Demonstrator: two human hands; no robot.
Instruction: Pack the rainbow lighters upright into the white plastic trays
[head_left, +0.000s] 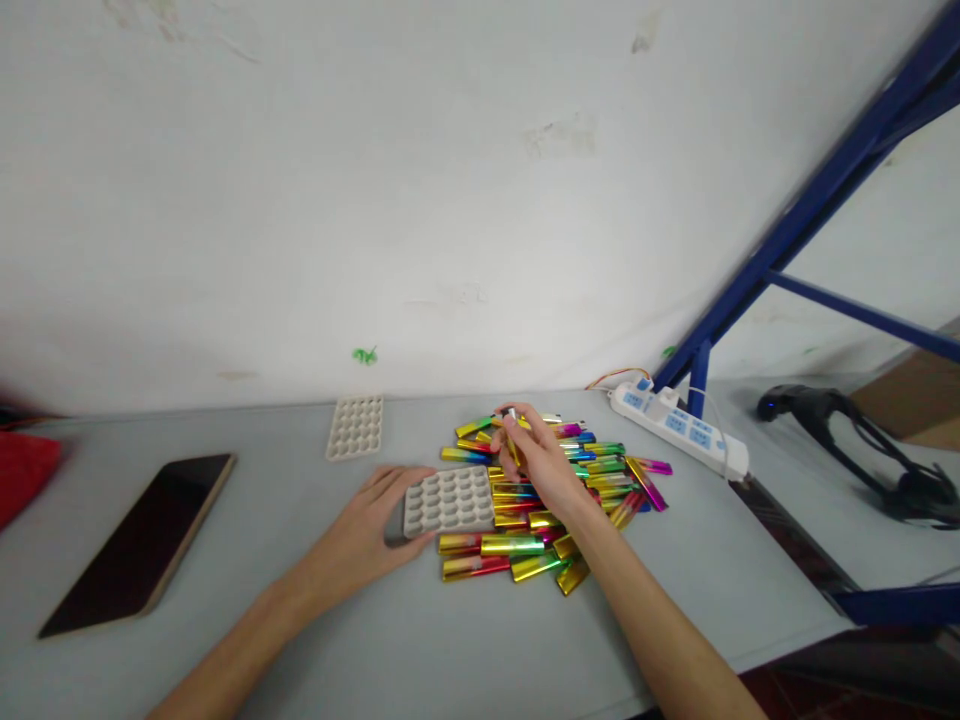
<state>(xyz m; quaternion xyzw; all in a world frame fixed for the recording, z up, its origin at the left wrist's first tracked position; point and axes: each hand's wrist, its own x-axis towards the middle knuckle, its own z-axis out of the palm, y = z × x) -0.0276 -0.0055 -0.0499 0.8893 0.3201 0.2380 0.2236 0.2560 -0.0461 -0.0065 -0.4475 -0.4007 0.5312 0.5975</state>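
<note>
My left hand [382, 515] grips the left end of a beige tray with rows of small slots [450, 500], fingers along its far edge and thumb at its near edge. The slots I can see hold nothing. Above the pile, my right hand [536, 455] has its fingers closed around a gold lighter [514, 440], its pale metal top pointing up. Under and around that hand lies a loose heap of shiny lighters [514, 545] in gold, red, green, blue and purple. Part of the heap is hidden by my right hand and forearm.
A second beige slotted tray [355, 428] lies near the wall. To the left are a dark phone [142, 545] and something red [26, 470]. On the right stand a white power strip [679, 425], a blue metal frame [795, 220] and a black headset-like strap [862, 450].
</note>
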